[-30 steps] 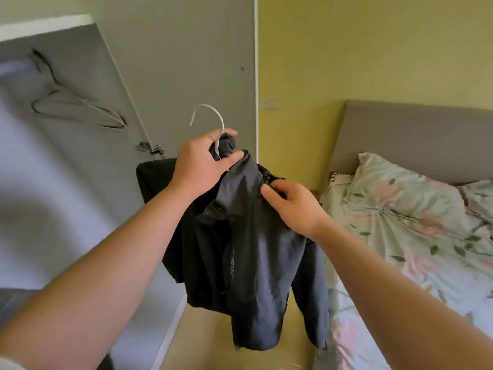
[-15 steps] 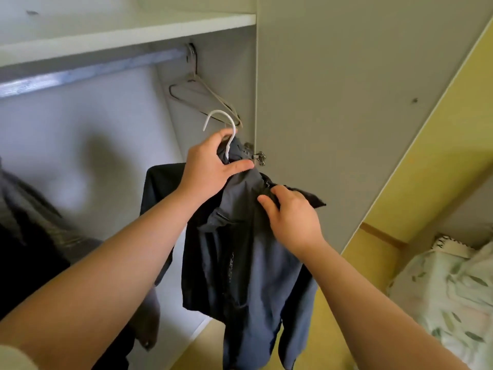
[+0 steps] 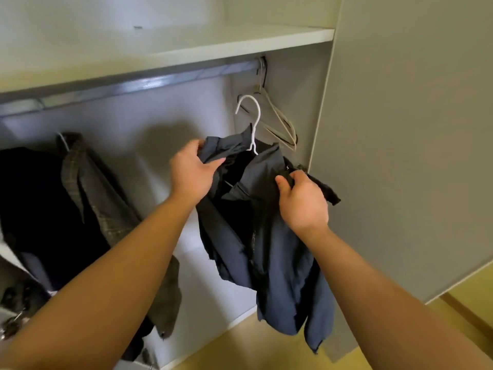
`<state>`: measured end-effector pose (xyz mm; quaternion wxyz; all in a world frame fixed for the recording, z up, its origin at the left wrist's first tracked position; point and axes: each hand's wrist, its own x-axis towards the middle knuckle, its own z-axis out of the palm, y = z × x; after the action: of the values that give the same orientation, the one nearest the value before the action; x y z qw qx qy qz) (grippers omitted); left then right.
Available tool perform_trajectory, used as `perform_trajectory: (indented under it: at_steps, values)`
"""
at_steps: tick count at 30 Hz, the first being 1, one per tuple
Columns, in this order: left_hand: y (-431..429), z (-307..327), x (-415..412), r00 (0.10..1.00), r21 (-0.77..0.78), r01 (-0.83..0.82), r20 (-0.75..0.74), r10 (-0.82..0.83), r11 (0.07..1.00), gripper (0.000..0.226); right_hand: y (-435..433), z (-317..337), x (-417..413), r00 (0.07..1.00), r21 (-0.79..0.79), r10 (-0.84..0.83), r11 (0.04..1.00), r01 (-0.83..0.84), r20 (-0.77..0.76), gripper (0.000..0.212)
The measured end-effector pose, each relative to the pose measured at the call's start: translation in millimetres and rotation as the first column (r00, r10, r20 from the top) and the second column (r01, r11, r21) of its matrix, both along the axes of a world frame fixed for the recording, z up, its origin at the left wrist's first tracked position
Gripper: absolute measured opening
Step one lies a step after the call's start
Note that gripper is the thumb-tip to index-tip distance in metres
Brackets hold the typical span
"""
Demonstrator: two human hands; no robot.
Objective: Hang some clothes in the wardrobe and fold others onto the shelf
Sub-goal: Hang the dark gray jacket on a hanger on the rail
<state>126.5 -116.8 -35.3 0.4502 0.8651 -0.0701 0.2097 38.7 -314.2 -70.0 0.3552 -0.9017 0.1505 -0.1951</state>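
A dark blue-grey shirt hangs on a white hanger in front of the open wardrobe. My left hand grips the shirt's left collar and shoulder. My right hand pinches the right shoulder of the shirt. The hanger's hook points up, below the metal rail and apart from it. The white shelf lies above the rail.
Two bare hangers hang at the rail's right end. A plaid shirt and dark clothes hang at the left. The open grey wardrobe door stands to the right. Yellow floor lies below.
The view has swung from the bed to the wardrobe interior. My left hand has shifted from the hanger's neck to the shirt's left collar, and the shirt has opened out between both hands.
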Motion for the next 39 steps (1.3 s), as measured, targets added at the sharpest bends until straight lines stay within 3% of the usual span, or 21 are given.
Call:
perform_trajectory:
  at_steps: [5, 8, 12, 16, 19, 24, 28, 35, 39]
  values:
    - [-0.9, -38.7, 6.1, 0.986, -0.409, -0.161, -0.103, 0.13, 0.898, 0.032, -6.3, 6.2, 41.4, 0.999, -0.015, -0.04, 0.999, 0.04, 0.005, 0.032]
    - [-5.0, -52.7, 19.1, 0.983, -0.453, -0.179, -0.113, 0.143, 0.873, 0.026, -5.6, 3.8, 62.9, 0.999, -0.068, -0.032, 0.997, 0.032, 0.008, 0.034]
    - [1.9, -53.1, 62.0, 0.975, -0.393, 0.004, -0.205, -0.092, 0.919, 0.034, -3.1, 4.1, 95.9, 0.999, -0.204, -0.017, 0.979, 0.025, 0.041, 0.042]
    - [24.3, -40.8, 139.5, 0.877, -0.351, 0.178, -0.368, -0.31, 0.92, 0.06, 6.2, 11.8, 139.5, 0.993, -0.227, -0.089, 0.968, 0.104, 0.074, 0.045]
    - [38.5, -52.2, 195.8, 0.867, -0.309, 0.171, -0.404, -0.292, 0.935, 0.072, 15.7, 19.5, 169.7, 0.988, -0.238, -0.11, 0.962, 0.133, 0.106, 0.045]
    - [45.6, -49.8, 228.5, 0.903, -0.281, 0.142, -0.356, -0.241, 0.949, 0.045, 30.2, 34.0, 208.7, 0.984, -0.233, -0.112, 0.962, 0.142, 0.136, 0.043]
    - [44.6, -36.9, 237.7, 0.923, -0.145, 0.187, -0.312, -0.225, 0.972, 0.036, 41.1, 42.9, 236.8, 0.987, -0.238, -0.087, 0.964, 0.118, 0.137, 0.042]
    - [55.2, -48.3, 243.5, 0.941, 0.152, 0.229, -0.288, -0.178, 0.962, 0.042, 39.1, 31.3, 272.2, 0.997, -0.276, -0.064, 0.958, 0.073, 0.042, 0.044]
    - [66.3, -62.8, 243.9, 0.917, 0.193, 0.293, -0.336, -0.217, 0.936, 0.051, 44.2, 20.3, 279.0, 0.999, -0.28, -0.038, 0.96, 0.031, -0.02, 0.046]
